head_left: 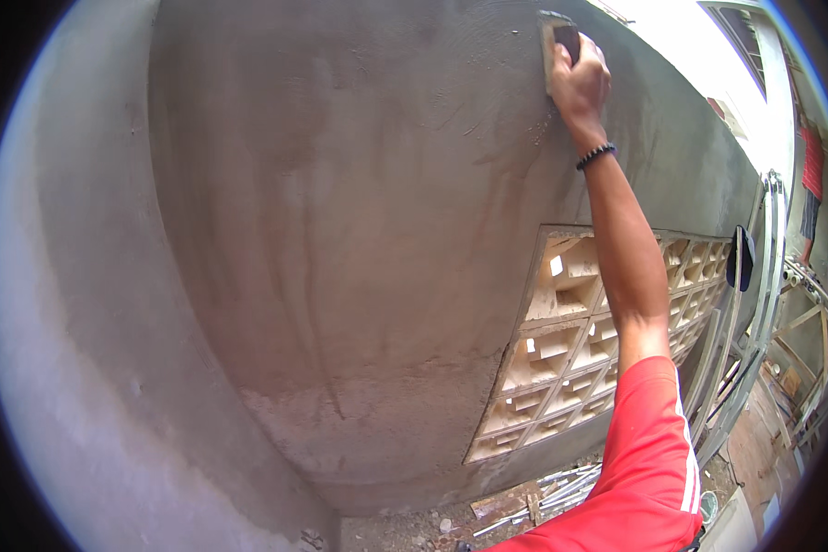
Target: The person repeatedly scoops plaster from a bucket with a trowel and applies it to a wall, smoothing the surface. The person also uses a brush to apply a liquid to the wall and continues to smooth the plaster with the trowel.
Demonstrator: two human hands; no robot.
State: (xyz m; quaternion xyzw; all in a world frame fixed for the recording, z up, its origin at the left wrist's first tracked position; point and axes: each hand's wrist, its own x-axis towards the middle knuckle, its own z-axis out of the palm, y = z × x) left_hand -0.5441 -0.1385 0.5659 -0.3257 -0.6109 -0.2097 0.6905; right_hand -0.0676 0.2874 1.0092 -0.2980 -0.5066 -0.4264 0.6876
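My right hand (581, 85) is raised high and closed round the dark handle of a plastering float (549, 57). The float's flat, pale plate is held against the grey plastered wall (340, 184), close to its upper edge. Around it the plaster looks damp, with swirl marks and small loose crumbs, and darker streaks run down below. My arm is stretched out, with a dark beaded bracelet at the wrist and a red sleeve. My left hand is outside the picture.
Pale vent blocks (561, 350) form a grid in the wall, partly behind my arm. An adjoining wall (83, 304) stands at left. Metal posts (765, 267) rise at right, near a dark cap (741, 258). Metal strips (561, 492) litter the ground. A person in red (810, 161) stands farther off.
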